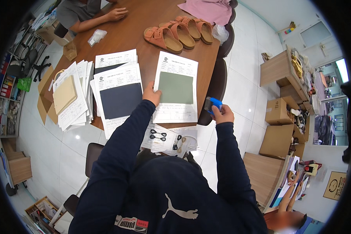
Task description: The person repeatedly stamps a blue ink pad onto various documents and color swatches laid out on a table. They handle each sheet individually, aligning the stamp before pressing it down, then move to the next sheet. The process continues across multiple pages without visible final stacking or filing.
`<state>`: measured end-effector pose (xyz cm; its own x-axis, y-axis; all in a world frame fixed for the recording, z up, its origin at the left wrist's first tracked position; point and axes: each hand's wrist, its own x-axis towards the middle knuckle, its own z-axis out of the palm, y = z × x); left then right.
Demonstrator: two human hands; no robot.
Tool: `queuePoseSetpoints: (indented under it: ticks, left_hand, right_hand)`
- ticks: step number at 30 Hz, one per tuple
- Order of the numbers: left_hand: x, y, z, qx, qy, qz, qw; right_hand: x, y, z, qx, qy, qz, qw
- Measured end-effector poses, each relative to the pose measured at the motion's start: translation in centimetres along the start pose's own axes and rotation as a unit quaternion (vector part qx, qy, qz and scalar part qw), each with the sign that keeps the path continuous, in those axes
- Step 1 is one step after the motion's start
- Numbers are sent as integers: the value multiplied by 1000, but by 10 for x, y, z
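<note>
My left hand (153, 93) pinches the left edge of a printed form (178, 64), its thumb resting on top. A sage-green rectangular swatch (176, 87) covers the middle of that form. Out past the table's right edge, my right hand (223, 114) grips a small blue-and-dark hand stamp (213, 104), apart from the paper. Left of my left hand lies another form bearing a navy swatch (121, 100). Below the green-swatch form, a sheet carries small black and beige looped pieces (158, 135).
Farther left are stacked papers with beige swatches (65, 94). Orange-brown sandals (178, 33) stand at the table's far side, near a pink cloth (208, 9). Another person's hand (117, 14) rests at the far left. Dark chairs (215, 85) line the right edge; cardboard boxes (277, 111) stand beyond.
</note>
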<state>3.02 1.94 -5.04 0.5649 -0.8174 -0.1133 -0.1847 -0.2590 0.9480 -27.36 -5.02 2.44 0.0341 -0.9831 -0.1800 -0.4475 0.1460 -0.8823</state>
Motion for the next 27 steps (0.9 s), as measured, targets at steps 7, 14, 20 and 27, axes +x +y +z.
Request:
queuePoseSetpoints:
  ticks: [7,14,20,27]
  left_hand:
    - [-6,-6,1,50,28,-36,998]
    - [-13,5,3,114,32,-53,992]
    - [-15,7,6,129,47,-59,989]
    - [-15,8,5,126,37,-81,988]
  right_hand:
    - [-5,-17,30,-215,-38,-147,965]
    - [7,-31,39,-287,-67,-147,944]
    - [23,-45,62,-361,-50,-79,928]
    - [26,-52,88,-436,-38,-70,897]
